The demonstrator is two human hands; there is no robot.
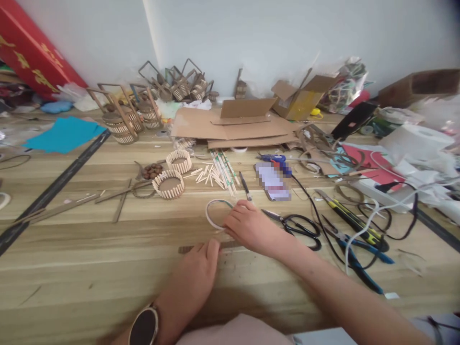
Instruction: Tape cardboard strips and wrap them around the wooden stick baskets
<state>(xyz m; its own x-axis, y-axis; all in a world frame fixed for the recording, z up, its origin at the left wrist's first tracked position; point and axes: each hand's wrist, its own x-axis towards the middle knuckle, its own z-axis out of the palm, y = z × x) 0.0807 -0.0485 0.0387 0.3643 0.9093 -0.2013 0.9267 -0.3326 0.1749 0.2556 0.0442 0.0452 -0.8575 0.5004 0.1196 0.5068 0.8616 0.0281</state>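
A flat brown strip [185, 249] lies on the table in front of me, and my left hand [201, 263] is closed over it with bent fingers. More of the strip shows to the right of that hand, running under my right hand [249, 227]. The right fingers are curled down at the edge of a thin white ring [212, 218] like a roll of tape; its right side and my thumb are hidden. Black-handled scissors [300, 227] lie just right of my right hand. A pen-like black tool [245, 186] lies beyond it.
Two round stick fences [168, 186], brown beads [152, 171] and loose short sticks [208, 173] lie ahead. A blue glue gun [275, 159], phone [272, 181], yellow-black cutter [354, 218] and blue-handled pliers [359, 254] lie right, amid cables. Cardboard [233, 125] and small baskets [120, 125] stand behind.
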